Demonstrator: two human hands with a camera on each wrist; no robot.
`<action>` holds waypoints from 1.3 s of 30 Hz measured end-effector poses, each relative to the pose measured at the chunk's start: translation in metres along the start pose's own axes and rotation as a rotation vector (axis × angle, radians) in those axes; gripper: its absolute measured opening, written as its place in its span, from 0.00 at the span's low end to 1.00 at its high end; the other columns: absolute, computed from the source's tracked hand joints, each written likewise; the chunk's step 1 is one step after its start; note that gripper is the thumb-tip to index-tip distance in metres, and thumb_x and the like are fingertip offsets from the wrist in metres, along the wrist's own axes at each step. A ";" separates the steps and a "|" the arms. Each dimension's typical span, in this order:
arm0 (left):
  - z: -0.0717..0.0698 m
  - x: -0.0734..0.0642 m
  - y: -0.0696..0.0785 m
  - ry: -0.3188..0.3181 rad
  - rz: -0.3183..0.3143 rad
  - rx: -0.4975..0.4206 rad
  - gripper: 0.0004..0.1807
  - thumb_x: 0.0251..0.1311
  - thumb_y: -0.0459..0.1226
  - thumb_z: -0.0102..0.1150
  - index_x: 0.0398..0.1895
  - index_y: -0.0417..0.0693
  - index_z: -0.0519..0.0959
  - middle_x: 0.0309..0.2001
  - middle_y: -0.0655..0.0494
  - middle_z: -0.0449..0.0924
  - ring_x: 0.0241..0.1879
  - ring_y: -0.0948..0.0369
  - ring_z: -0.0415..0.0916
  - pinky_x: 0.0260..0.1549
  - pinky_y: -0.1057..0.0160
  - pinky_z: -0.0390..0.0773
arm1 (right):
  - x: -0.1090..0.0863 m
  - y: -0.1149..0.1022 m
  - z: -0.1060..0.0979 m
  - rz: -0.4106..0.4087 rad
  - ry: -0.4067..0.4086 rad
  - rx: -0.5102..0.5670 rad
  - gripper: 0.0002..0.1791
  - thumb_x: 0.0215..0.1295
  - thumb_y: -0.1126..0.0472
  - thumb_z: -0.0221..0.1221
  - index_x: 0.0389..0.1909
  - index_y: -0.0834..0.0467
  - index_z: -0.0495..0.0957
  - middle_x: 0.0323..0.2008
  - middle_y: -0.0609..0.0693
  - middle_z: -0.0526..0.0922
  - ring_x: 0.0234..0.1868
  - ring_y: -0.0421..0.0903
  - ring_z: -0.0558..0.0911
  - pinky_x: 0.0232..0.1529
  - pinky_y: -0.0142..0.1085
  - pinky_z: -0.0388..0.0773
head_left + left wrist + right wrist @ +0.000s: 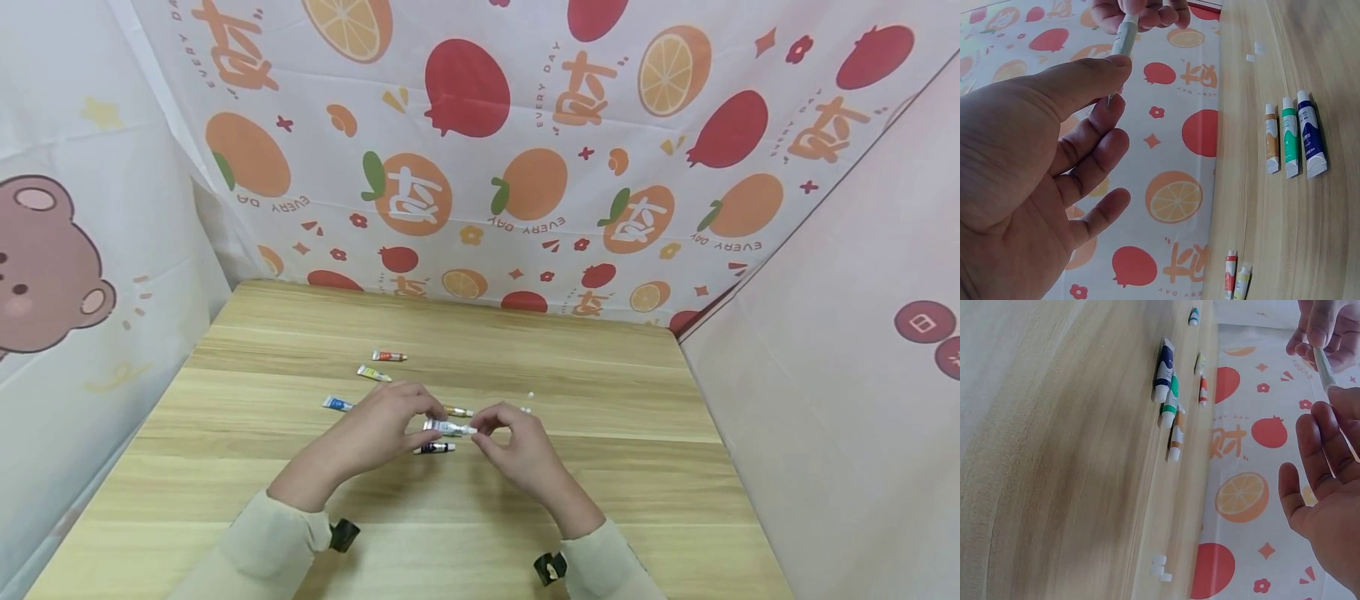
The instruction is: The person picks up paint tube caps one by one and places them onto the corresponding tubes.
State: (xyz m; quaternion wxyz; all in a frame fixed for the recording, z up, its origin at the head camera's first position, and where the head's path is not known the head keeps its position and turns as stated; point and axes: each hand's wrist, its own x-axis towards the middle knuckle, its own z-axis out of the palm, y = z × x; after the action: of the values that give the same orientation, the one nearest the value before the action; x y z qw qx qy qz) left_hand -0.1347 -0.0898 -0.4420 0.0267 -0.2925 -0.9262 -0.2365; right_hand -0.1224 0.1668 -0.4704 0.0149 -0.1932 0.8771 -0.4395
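A small white paint tube (447, 428) is held up above the table between the two hands. My left hand (384, 422) pinches its flat end between thumb and forefinger, the other fingers spread in the left wrist view. At the tube's cap end, my right hand (519, 444) pinches with thumb and fingertips. Below lie an ochre tube (1272, 139), a green tube (1290, 137) and a dark blue tube (1312, 134), side by side. The green one is hidden in the head view. Whether the cap is loose I cannot tell.
Left of these lie a red tube (389, 357), a yellow tube (373, 373) and a light blue tube (338, 404), partly behind the left hand. Small white caps (1157, 570) sit beyond the right hand. Fabric walls (465, 250) enclose the wooden table (600, 492).
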 end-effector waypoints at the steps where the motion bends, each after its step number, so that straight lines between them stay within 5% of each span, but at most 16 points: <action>1: 0.000 0.000 0.000 0.000 0.003 0.000 0.10 0.65 0.45 0.77 0.47 0.62 0.90 0.48 0.66 0.89 0.51 0.61 0.85 0.59 0.45 0.82 | 0.000 0.000 0.000 -0.005 0.009 -0.010 0.07 0.72 0.63 0.71 0.47 0.51 0.86 0.40 0.41 0.89 0.45 0.36 0.85 0.60 0.50 0.84; 8: 0.001 0.000 0.002 0.017 0.014 0.003 0.10 0.64 0.45 0.78 0.47 0.61 0.90 0.47 0.66 0.89 0.50 0.62 0.85 0.57 0.47 0.82 | 0.001 0.000 0.002 0.009 0.013 -0.037 0.04 0.78 0.58 0.66 0.46 0.50 0.87 0.41 0.41 0.89 0.47 0.38 0.85 0.59 0.52 0.84; 15: 0.000 -0.001 0.004 0.020 0.015 -0.012 0.11 0.64 0.44 0.78 0.47 0.60 0.90 0.47 0.66 0.90 0.51 0.61 0.85 0.60 0.46 0.81 | 0.002 0.003 0.004 0.048 -0.052 -0.014 0.13 0.84 0.53 0.57 0.42 0.54 0.87 0.38 0.45 0.90 0.41 0.38 0.83 0.47 0.35 0.83; 21: 0.001 -0.001 0.002 0.007 0.005 -0.014 0.11 0.64 0.44 0.78 0.48 0.60 0.90 0.48 0.66 0.90 0.52 0.61 0.84 0.60 0.46 0.80 | 0.002 0.003 0.002 0.095 -0.074 0.024 0.19 0.88 0.49 0.50 0.48 0.54 0.87 0.39 0.50 0.90 0.44 0.42 0.85 0.48 0.38 0.83; 26: 0.001 -0.002 -0.002 0.008 -0.001 -0.009 0.10 0.64 0.45 0.78 0.47 0.62 0.90 0.48 0.67 0.89 0.52 0.61 0.84 0.61 0.45 0.80 | 0.002 0.002 -0.001 0.092 -0.075 0.047 0.14 0.82 0.51 0.60 0.58 0.54 0.83 0.40 0.47 0.88 0.48 0.42 0.85 0.53 0.41 0.80; 30: 0.000 -0.002 -0.004 0.009 0.005 -0.014 0.10 0.65 0.45 0.78 0.47 0.62 0.89 0.48 0.67 0.89 0.52 0.61 0.85 0.61 0.44 0.80 | 0.002 0.000 0.000 0.044 -0.063 0.035 0.14 0.74 0.59 0.70 0.56 0.55 0.83 0.39 0.41 0.86 0.47 0.39 0.84 0.58 0.43 0.80; 39: 0.000 -0.001 -0.004 0.011 0.013 -0.036 0.10 0.64 0.45 0.78 0.47 0.61 0.89 0.47 0.67 0.89 0.50 0.63 0.84 0.59 0.46 0.80 | 0.003 -0.003 0.003 0.012 0.007 0.009 0.05 0.75 0.60 0.68 0.47 0.50 0.86 0.40 0.40 0.87 0.44 0.36 0.83 0.54 0.38 0.82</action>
State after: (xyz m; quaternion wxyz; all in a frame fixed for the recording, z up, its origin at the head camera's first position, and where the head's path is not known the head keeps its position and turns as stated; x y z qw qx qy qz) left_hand -0.1362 -0.0928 -0.4438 0.0282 -0.2979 -0.9196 -0.2546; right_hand -0.1242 0.1621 -0.4693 0.0154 -0.1864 0.8763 -0.4440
